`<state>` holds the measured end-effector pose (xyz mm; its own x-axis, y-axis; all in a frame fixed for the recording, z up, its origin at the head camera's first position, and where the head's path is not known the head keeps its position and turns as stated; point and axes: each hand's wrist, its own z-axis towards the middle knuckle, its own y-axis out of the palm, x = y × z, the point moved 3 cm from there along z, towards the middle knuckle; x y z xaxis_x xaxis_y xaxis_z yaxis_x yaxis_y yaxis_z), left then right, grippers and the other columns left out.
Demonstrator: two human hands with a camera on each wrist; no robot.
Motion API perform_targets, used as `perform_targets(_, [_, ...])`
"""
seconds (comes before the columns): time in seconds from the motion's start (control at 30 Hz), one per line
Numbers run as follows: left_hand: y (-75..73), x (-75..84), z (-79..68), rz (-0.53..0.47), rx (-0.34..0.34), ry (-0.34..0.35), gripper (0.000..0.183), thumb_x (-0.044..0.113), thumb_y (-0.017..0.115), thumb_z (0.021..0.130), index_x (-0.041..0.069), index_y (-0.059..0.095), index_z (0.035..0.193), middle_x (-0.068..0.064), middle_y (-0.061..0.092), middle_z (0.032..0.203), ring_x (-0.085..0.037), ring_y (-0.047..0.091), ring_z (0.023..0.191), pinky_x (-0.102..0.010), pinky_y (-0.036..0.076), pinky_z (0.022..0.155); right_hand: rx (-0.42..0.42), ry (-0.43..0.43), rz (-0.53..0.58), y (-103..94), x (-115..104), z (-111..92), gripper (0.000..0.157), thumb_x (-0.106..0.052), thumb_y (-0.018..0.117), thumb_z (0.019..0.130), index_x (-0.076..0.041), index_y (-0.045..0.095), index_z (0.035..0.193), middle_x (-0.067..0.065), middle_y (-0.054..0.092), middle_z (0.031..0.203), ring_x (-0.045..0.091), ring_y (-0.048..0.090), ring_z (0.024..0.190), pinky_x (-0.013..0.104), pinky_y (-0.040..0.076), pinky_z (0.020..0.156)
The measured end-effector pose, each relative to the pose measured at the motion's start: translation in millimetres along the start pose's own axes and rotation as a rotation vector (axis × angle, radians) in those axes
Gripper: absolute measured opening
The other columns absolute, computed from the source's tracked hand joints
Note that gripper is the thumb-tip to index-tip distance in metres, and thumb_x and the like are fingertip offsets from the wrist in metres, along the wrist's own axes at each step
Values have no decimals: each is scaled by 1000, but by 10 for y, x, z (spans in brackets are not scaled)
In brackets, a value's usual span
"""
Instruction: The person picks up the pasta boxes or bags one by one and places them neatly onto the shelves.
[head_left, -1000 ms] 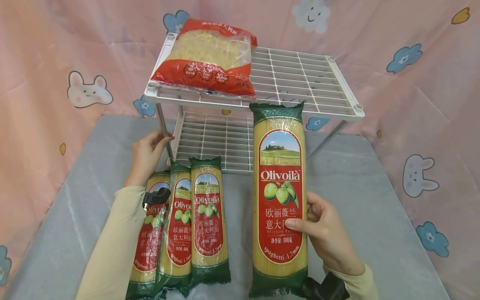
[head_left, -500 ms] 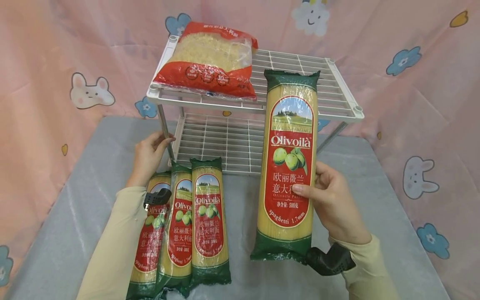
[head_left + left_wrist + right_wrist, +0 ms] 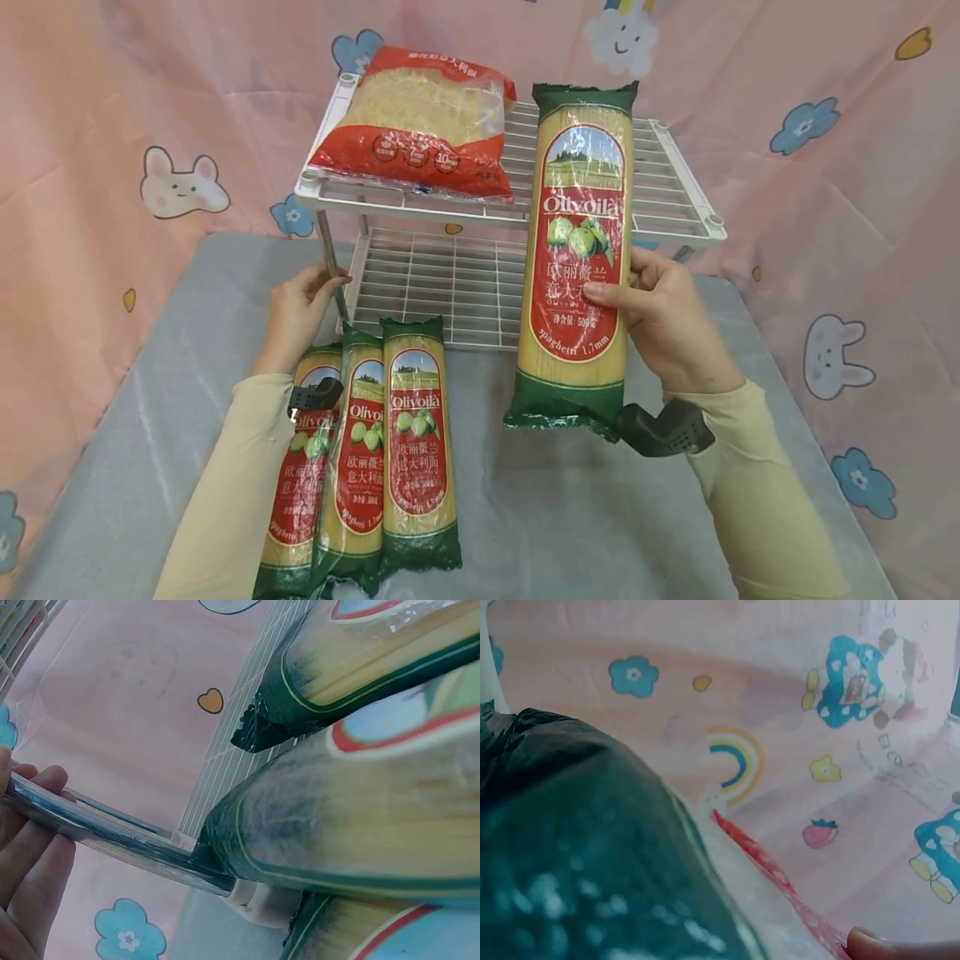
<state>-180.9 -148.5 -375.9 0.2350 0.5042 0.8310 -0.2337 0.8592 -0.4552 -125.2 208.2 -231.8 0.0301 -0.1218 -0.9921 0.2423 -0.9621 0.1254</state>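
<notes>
My right hand [image 3: 671, 321] grips a spaghetti packet [image 3: 577, 242] by its right edge, thumb across the red label. The packet is held upright in front of the right half of the white wire rack [image 3: 420, 204], its top overlapping the upper shelf. My left hand [image 3: 296, 312] holds the rack's front left post [image 3: 327, 250]; in the left wrist view its fingers [image 3: 37, 877] lie around the metal post [image 3: 112, 840]. Three more spaghetti packets [image 3: 416, 450] lean side by side at the rack's front left. The right wrist view shows the held packet's green end [image 3: 592, 847] close up.
A red and clear bag of pasta [image 3: 420, 121] lies on the left of the upper shelf. The lower shelf [image 3: 435, 283] stands just above a grey cloth surface [image 3: 555, 517]. A pink patterned curtain [image 3: 825, 233] hangs behind.
My right hand has raised the spaghetti packet from low in front of the rack to the upper shelf's height, shifting slightly right. My left hand has stayed on the post.
</notes>
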Motion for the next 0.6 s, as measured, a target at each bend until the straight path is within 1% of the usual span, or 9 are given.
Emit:
perform_targets(0.13, [-10, -9, 9, 10, 2, 4, 26, 22, 55, 97, 1, 65, 110, -17, 67, 110, -34, 62, 104, -49, 47, 91, 25, 3, 5, -10, -77, 114, 34, 0, 64, 88, 5, 49, 118, 8, 69, 97, 16, 67, 85, 26, 55, 75])
perform_targets(0.33, [-11, -13, 12, 5, 8, 13, 26, 21, 55, 97, 0, 65, 110, -18, 66, 110, -34, 62, 104, -49, 47, 90, 48, 11, -2, -19, -164, 250, 37, 1, 66, 86, 5, 50, 119, 8, 69, 97, 16, 67, 85, 26, 55, 75])
perform_targets(0.6, [-8, -15, 1, -5, -7, -10, 27, 21, 54, 98, 1, 64, 112, -17, 67, 110, -33, 62, 106, -49, 46, 91, 86, -8, -13, -48, -290, 418, 42, -1, 69, 84, 4, 50, 121, 8, 67, 99, 16, 66, 86, 26, 55, 75])
